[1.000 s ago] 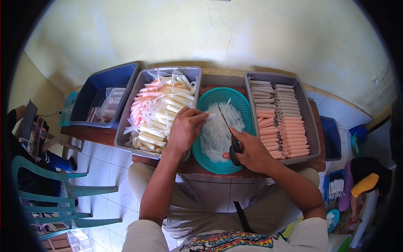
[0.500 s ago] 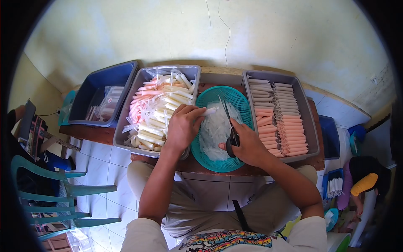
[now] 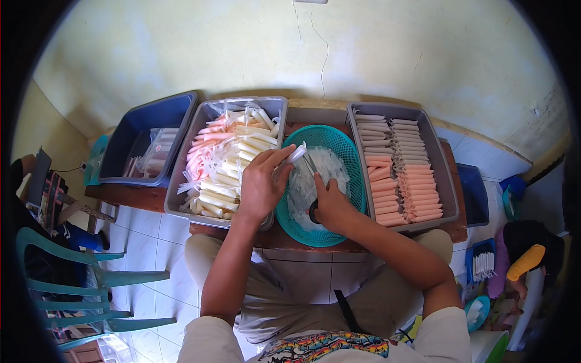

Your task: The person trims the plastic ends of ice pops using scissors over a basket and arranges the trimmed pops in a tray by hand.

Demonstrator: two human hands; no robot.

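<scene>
A pale wrapped stick (image 3: 296,153) is pinched in my left hand (image 3: 261,184), its tip pointing up and right over the teal basket (image 3: 357,175). Black-handled scissors (image 3: 310,166) are in my right hand (image 3: 333,206), their blades close by the stick's end. Clear plastic scraps (image 3: 311,193) lie in the basket. On the left, a grey tub (image 3: 176,181) holds a loose pile of cream and pink sticks with long plastic ends. The grey tub on the right (image 3: 451,175) holds rows of whitish and pink sticks.
A dark blue tub (image 3: 121,145) with bagged sticks stands at the far left of the wooden table (image 3: 272,238). A green chair (image 3: 103,278) is at the lower left. Another person (image 3: 529,260) is at the lower right, near a blue tray of white sticks (image 3: 483,265).
My right hand with the scissors has moved left, closer to my left hand. The stick in my left hand has tilted upward, and the scissor blades now look closer together.
</scene>
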